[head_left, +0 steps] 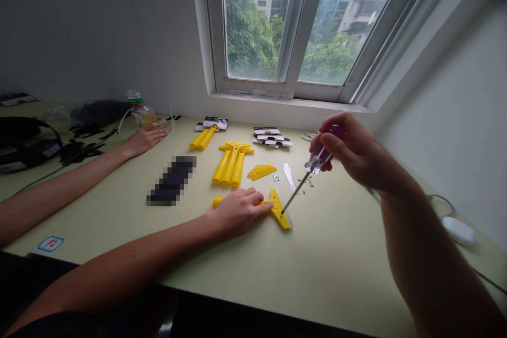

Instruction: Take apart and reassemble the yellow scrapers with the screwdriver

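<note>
My right hand is closed round the clear purple handle of a screwdriver. The tip of its shaft touches a screw on the head of a yellow scraper, which lies on the table. A thin metal blade edge shows along the right side of that head. My left hand grips the scraper's handle and presses it to the tabletop, with a finger stretched toward the head. Beyond it are loose yellow blade covers, small nuts, pale blade strips and scattered screws.
Several yellow scraper handles lie behind, with two more further back near packaging cards. Another person's hand rests by a bottle at left. A blurred dark object lies mid-left; a white case is at right.
</note>
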Action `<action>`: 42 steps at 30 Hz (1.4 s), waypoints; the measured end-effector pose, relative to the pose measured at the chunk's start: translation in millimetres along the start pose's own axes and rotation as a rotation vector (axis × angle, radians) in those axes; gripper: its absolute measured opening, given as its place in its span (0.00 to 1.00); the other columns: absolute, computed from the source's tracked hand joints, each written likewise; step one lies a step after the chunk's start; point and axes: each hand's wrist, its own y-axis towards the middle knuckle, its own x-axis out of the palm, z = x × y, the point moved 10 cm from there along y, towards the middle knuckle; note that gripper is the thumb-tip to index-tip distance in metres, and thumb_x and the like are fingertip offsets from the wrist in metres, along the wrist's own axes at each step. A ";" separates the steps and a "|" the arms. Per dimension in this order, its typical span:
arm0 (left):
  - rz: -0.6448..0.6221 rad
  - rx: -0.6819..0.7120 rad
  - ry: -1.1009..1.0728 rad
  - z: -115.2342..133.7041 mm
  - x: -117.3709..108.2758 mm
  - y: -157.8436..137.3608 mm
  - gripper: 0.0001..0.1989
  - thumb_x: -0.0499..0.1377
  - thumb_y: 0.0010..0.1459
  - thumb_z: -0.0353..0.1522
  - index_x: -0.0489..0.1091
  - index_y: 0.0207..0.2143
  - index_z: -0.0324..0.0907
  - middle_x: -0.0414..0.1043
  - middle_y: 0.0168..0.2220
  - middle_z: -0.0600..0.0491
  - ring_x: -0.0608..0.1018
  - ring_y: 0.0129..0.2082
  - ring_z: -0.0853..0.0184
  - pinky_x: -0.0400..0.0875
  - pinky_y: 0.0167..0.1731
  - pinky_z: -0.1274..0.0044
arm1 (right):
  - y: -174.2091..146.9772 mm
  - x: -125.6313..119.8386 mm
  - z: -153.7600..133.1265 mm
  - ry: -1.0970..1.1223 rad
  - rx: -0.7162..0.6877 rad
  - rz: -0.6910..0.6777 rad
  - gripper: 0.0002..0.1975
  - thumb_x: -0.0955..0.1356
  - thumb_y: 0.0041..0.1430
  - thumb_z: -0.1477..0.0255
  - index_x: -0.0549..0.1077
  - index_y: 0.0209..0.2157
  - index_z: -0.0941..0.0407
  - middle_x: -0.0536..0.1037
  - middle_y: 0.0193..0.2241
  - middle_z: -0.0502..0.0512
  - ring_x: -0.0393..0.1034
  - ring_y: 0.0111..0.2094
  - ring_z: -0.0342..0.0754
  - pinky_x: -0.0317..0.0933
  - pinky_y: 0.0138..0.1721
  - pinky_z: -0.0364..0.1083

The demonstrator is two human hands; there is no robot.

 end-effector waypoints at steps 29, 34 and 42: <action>-0.004 0.004 0.007 1.8 0.2 -0.5 0.19 0.47 0.67 0.29 0.65 0.58 0.45 0.70 0.42 0.48 0.71 0.39 0.62 0.70 0.37 0.72 | -11.0 -2.9 -31.0 -0.241 0.005 0.172 0.14 0.66 0.60 0.57 0.62 0.37 0.52 0.76 0.21 0.47 0.70 0.15 0.44 0.62 0.16 0.41; -0.013 -0.003 -0.007 0.6 1.7 -0.5 0.20 0.46 0.67 0.29 0.64 0.59 0.44 0.70 0.43 0.47 0.72 0.40 0.62 0.71 0.38 0.72 | -21.1 6.9 -56.8 -0.410 -0.148 0.094 0.11 0.64 0.62 0.61 0.63 0.39 0.53 0.76 0.22 0.49 0.70 0.18 0.44 0.62 0.22 0.43; -0.021 0.002 -0.005 2.1 1.1 -0.5 0.19 0.46 0.67 0.29 0.65 0.58 0.44 0.70 0.44 0.46 0.71 0.41 0.62 0.71 0.39 0.70 | -20.9 -1.2 -54.8 -0.726 -0.067 0.138 0.15 0.61 0.63 0.56 0.67 0.35 0.55 0.73 0.19 0.51 0.66 0.18 0.46 0.53 0.22 0.44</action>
